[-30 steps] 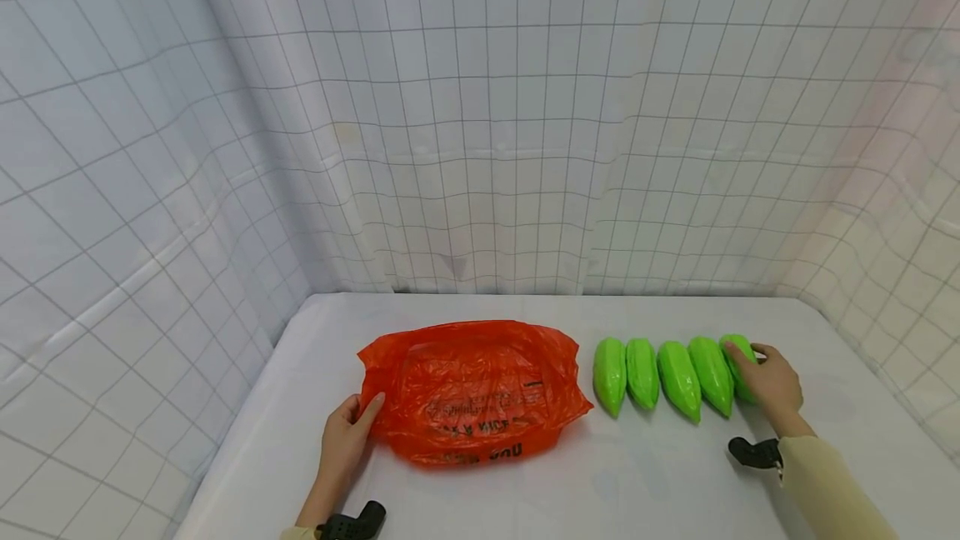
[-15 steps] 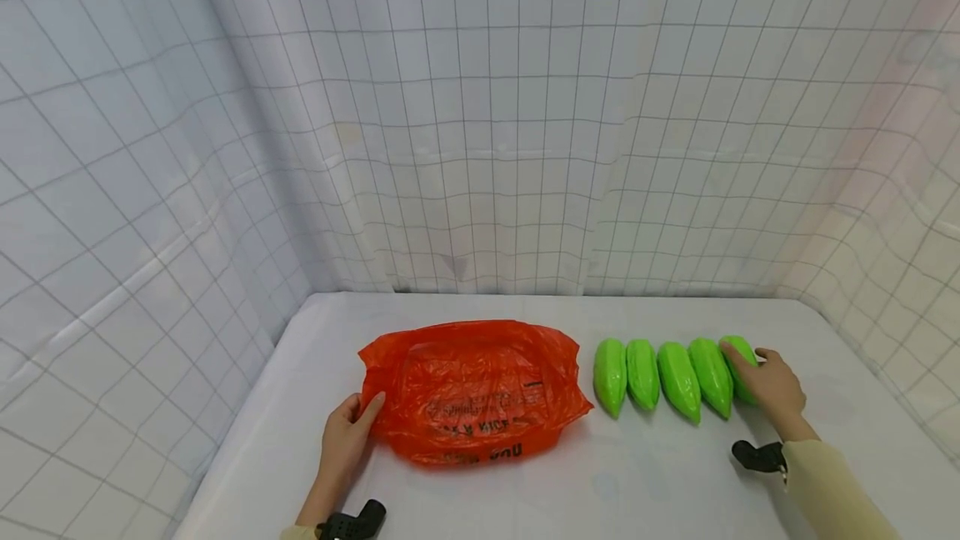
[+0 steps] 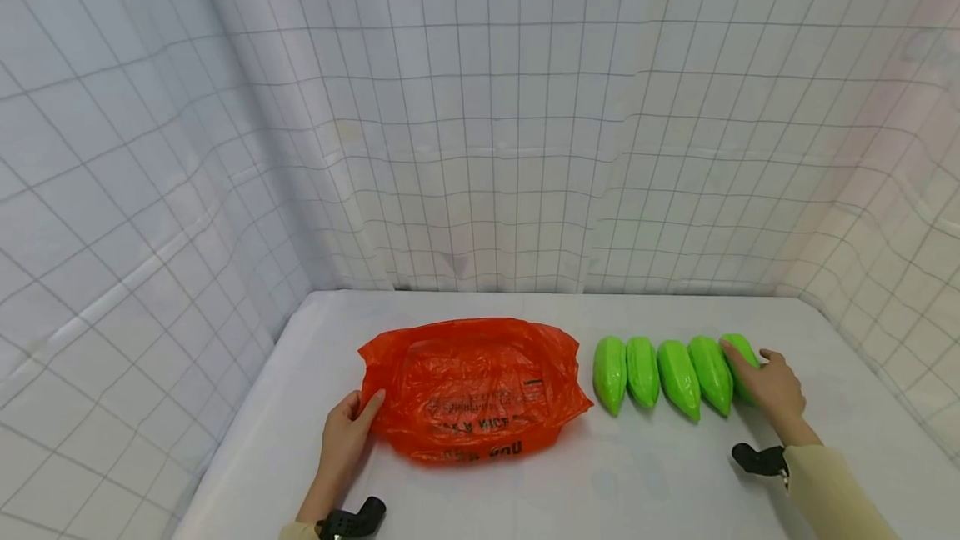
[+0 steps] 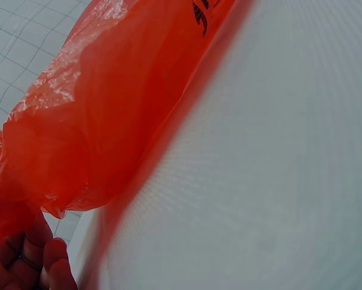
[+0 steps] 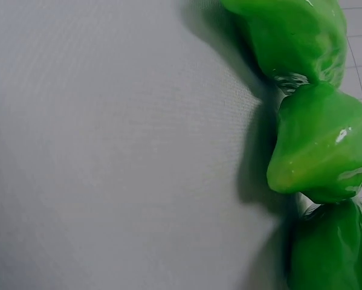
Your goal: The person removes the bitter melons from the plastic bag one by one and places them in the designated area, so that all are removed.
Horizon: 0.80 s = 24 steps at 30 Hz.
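A red plastic bag (image 3: 480, 390) with black lettering lies spread on the table, its mouth side wrinkled. My left hand (image 3: 347, 436) pinches the bag's left edge, thumb on top. In the left wrist view its curled fingers (image 4: 32, 254) show behind the red film. Right of the bag, several glossy green star fruits stand side by side in a row, pointed ends toward me. My right hand (image 3: 776, 382) grips the rightmost star fruit (image 3: 741, 346), fingers on either side and the palm hiding its near part. The right wrist view shows ridged star fruit (image 5: 323, 142) ends close together.
The white tabletop (image 3: 570, 490) has rounded far corners. White gridded curtains (image 3: 480, 148) hang behind it and along both sides. Black wrist cameras sit on both wrists, below beige sleeves (image 3: 832, 490).
My right hand has shifted very slightly to the right at the rightmost star fruit. The left hand, the bag and the other star fruits look the same.
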Each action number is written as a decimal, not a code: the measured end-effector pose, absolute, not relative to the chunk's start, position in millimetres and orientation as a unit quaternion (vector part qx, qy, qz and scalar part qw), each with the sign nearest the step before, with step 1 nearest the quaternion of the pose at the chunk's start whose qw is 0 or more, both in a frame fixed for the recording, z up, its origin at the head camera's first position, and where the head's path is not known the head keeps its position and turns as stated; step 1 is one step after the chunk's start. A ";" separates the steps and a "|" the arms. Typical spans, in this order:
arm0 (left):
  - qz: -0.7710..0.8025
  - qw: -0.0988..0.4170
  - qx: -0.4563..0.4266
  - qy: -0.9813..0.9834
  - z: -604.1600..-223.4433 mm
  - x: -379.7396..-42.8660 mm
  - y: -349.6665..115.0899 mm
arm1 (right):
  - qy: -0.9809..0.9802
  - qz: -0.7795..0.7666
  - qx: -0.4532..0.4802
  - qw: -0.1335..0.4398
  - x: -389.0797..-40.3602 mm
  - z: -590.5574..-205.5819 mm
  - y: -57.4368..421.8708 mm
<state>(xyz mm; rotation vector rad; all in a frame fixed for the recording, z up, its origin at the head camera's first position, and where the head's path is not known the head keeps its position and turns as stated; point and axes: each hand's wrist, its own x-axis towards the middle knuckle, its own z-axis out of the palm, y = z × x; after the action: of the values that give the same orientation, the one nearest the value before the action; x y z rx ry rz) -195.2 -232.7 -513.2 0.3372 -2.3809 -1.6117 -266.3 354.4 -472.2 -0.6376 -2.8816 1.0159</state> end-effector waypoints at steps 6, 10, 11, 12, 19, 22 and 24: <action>-0.559 0.128 0.121 -0.810 -510.1 -194.4 -233.2 | -0.925 0.328 -0.190 0.012 -265.1 -471.4 353.7; -0.570 0.126 0.127 -0.802 -507.9 -195.0 -232.4 | -0.927 0.326 -0.187 0.012 -265.5 -469.8 353.6; -0.571 0.125 0.128 -0.801 -507.3 -194.9 -232.3 | -0.927 0.326 -0.185 0.013 -265.7 -469.5 353.7; -0.570 0.125 0.128 -0.802 -506.7 -194.9 -232.1 | -0.927 0.326 -0.185 0.014 -265.7 -469.3 353.7; -0.562 0.117 0.148 -0.805 -508.6 -197.0 -232.3 | -0.928 0.317 -0.193 0.026 -264.6 -469.6 354.1; -0.562 0.111 0.154 -0.805 -509.0 -198.3 -232.8 | -0.926 0.318 -0.197 0.039 -264.4 -469.8 353.9; -0.560 0.108 0.157 -0.806 -509.0 -198.3 -233.2 | -0.926 0.318 -0.199 0.052 -264.6 -469.7 353.3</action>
<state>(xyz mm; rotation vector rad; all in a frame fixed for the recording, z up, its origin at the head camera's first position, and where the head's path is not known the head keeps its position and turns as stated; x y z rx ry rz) -198.3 -233.2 -509.0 0.4620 -2.3713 -1.6479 -264.6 353.3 -469.7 -0.6044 -2.8146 0.9667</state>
